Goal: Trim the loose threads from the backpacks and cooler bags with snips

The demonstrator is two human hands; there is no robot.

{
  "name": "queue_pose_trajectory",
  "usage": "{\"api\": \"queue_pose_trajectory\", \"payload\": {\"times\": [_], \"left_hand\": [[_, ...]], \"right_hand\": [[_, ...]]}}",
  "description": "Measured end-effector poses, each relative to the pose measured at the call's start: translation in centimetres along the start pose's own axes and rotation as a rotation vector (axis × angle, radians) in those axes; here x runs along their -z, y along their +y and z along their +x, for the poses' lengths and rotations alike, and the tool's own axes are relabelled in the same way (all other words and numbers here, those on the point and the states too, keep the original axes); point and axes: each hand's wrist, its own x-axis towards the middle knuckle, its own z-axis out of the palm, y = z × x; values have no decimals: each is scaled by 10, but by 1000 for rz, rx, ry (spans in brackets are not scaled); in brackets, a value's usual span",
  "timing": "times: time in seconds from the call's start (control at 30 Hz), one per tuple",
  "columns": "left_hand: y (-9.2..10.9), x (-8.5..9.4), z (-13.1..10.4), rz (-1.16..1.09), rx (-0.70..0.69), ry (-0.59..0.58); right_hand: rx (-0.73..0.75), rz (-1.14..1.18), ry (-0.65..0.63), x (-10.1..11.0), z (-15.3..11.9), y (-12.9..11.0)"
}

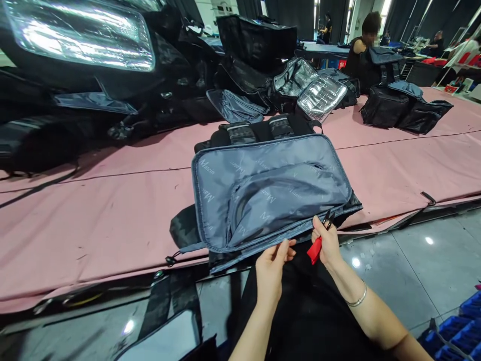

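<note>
A backpack (pixel 210 180) lies on the pink-covered table, its blue-grey lining with white printed lettering facing up. Its dark straps show along the far side. At the near edge, my left hand (pixel 271 268) pinches the lining's seam between thumb and fingers. Just to the right, my right hand (pixel 328 245) is closed around a small pair of thread snips (pixel 314 250) with a red handle; the dark blades point up beside the bag's edge. The thumb of that hand is by the seam, but I cannot tell whether it grips the fabric too.
Dark bags with silver linings (pixel 323 98) are heaped at the back and left of the pink table (pixel 131 215). Another black bag (pixel 406 108) stands at the back right. A person (pixel 363 55) works beyond the table. Blue crates (pixel 458 326) are at lower right.
</note>
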Motion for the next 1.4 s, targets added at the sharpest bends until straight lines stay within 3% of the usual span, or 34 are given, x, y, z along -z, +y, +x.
{"api": "queue_pose_trajectory", "payload": {"times": [0.13, 0.3, 0.5, 0.7, 1.17, 1.4], "left_hand": [[6, -14, 7, -181, 91, 13], [8, -16, 9, -144, 64, 57], [7, -16, 10, -135, 56, 72], [8, -17, 10, -136, 40, 76], [7, -15, 10, -92, 28, 72], [15, -17, 7, -109, 43, 43]], "right_hand": [[20, -162, -21, 8, -3, 3], [238, -619, -114, 31, -20, 1], [338, -872, -184, 43, -47, -2], [459, -950, -160, 37, -45, 0], [556, -1012, -180, 35, -39, -6], [450, -859, 26, 46, -34, 11]]}}
